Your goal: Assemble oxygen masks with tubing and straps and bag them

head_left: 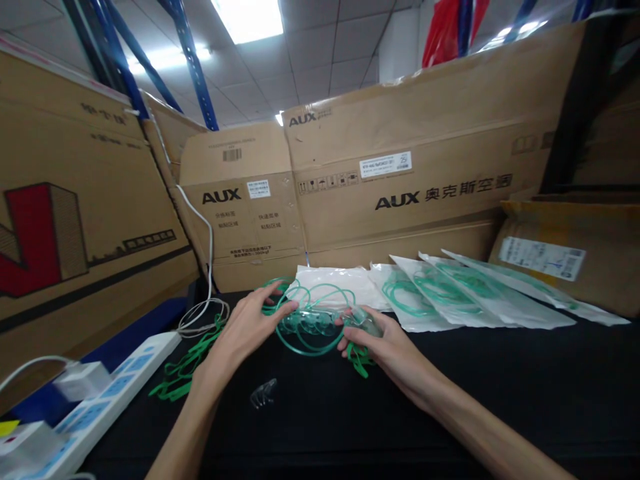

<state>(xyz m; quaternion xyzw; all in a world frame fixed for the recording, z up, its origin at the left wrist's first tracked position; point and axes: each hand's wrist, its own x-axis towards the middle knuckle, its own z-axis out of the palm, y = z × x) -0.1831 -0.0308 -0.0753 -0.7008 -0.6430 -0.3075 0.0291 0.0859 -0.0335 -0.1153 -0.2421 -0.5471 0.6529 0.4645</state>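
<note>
A coil of clear green tubing [313,351] lies in the middle of the black table, in front of a white pouch. At its left end is my left hand [253,319], thumb and fingers apart, with loops of tubing between and beside them. My right hand [373,333] is closed around a clear plastic oxygen mask [367,321]; its fingers partly hide the mask. Below that hand hangs a green strap [359,360]. More green straps [187,367] lie left of my left forearm. A small clear plastic piece [263,393] rests on the table between my arms.
Several white pouches with green tubing [440,293] lean in a row at the right. A flat white pouch [340,280] lies behind the coil. Cardboard boxes [340,220] wall the back. A power strip [120,387] with plugs and a white cable stands at the left.
</note>
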